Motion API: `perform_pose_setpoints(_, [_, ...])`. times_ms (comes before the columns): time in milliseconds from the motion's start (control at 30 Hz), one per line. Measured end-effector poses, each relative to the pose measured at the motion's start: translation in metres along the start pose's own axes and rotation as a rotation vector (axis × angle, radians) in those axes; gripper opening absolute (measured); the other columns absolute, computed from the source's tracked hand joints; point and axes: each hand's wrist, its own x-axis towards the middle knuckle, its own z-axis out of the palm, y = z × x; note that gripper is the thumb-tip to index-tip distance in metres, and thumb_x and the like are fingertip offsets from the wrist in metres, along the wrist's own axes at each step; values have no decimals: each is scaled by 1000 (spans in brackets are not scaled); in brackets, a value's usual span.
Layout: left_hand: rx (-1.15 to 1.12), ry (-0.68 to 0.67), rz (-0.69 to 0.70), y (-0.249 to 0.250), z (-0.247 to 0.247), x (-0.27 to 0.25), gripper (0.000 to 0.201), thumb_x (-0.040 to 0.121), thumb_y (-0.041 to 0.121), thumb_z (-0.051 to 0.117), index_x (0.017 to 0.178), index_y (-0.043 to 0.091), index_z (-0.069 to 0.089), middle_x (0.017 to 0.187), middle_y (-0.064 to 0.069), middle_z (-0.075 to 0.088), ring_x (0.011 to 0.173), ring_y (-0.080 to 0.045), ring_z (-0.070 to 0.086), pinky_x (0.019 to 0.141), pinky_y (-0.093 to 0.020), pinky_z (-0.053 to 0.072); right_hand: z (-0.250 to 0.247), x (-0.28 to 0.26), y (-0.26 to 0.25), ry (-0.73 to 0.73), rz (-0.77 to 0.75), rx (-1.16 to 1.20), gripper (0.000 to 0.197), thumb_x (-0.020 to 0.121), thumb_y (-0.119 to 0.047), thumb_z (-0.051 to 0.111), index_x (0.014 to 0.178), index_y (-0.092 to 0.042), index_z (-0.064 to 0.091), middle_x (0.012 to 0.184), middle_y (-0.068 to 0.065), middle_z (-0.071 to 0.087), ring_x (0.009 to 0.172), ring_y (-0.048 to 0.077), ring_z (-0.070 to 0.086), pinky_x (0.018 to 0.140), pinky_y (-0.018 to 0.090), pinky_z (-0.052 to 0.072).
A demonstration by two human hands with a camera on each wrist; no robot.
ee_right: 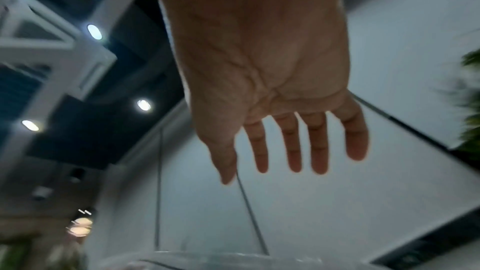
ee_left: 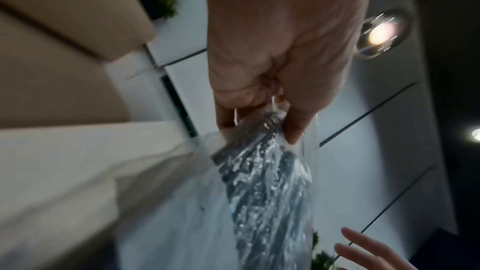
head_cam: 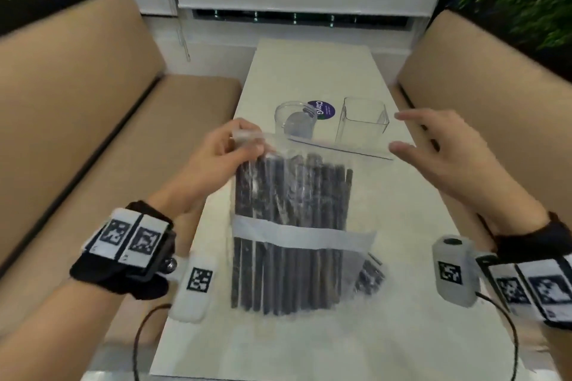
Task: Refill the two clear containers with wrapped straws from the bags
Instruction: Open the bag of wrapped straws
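We hold the clear bag of dark wrapped straws (head_cam: 288, 226) up over the near part of the table (head_cam: 312, 71), our left hand (head_cam: 216, 161) pinching its top left corner. Our right hand (head_cam: 445, 151) is loose, fingers spread, holding nothing, just beside the top right corner. Both clear containers look empty: the round jar (head_cam: 295, 119) and the square box (head_cam: 362, 120) stand side by side just past the bag. We think opening comes next, so we should pinch the other corner, pull the top apart slowly, and keep the bag upright so no straws spill
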Motion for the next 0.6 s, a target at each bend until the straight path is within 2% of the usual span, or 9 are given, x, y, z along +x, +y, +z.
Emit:
perform_pose_setpoints(67, [20,-103,76,38,-10,1,13,96,17,54,87,21,62,78,8,69,71,1,62,66,-10,49,-15,2,-35,-56,-95,268,46,88,-51,59,131,-36,55,121,-15,60,103,4,59,86,23,46])
perform_pose_setpoints(133, [76,-213,104,65,-14,2,14,89,29,55,88,21,67,78,11,68,74,-1,61,68,-10,48,-4,2,-66,-141,-182,479,48,84,-58,59,127,-35,59,110,-14,67,96,4,66,84,29,55])
perform_pose_setpoints(200, [150,-312,105,81,-12,2,18,86,32,56,90,21,69,84,5,69,79,-8,63,73,-16,50,24,-1,-86,-139,-223,593,39,89,-45,64,122,-27,64,98,-7,70,85,9,69,78,31,58])
perform_pose_setpoints(267, [198,-312,118,84,-9,0,21,87,33,59,95,17,70,91,-2,70,84,-11,65,79,-22,52,47,-3,-98,-50,-199,737,20,92,-23,67,111,-15,69,86,6,71,73,11,66,68,26,56])
perform_pose_setpoints(300, [229,-239,142,81,-7,0,25,88,36,62,99,16,70,96,-2,70,87,-10,65,82,-23,52,54,-2,-101,-6,-170,808,13,92,-15,67,104,-10,70,82,10,71,67,10,64,64,23,54])
perform_pose_setpoints(367, [400,86,210,68,-4,-2,30,87,44,69,104,20,66,107,2,64,92,-8,61,85,-22,51,60,1,-103,54,-117,917,8,92,-9,65,93,-5,72,75,8,70,62,7,61,61,17,50])
perform_pose_setpoints(433, [439,381,230,62,5,-8,19,87,40,69,95,24,61,97,5,59,81,-6,57,72,-18,48,63,6,-105,52,-77,957,12,93,-13,65,92,-4,74,76,7,72,66,8,64,65,20,51])
perform_pose_setpoints(533, [93,304,82,62,15,-12,21,92,30,66,80,13,62,64,6,62,52,-4,58,53,-21,50,70,8,-117,-46,-51,997,18,96,-12,61,93,-1,74,83,18,76,76,23,72,69,33,59])
perform_pose_setpoints(600, [20,303,20,65,13,-12,22,89,29,69,81,10,64,63,1,65,51,-6,61,52,-19,54,72,10,-123,-92,-31,1035,20,98,-10,57,92,0,73,84,18,77,77,28,75,69,37,61])
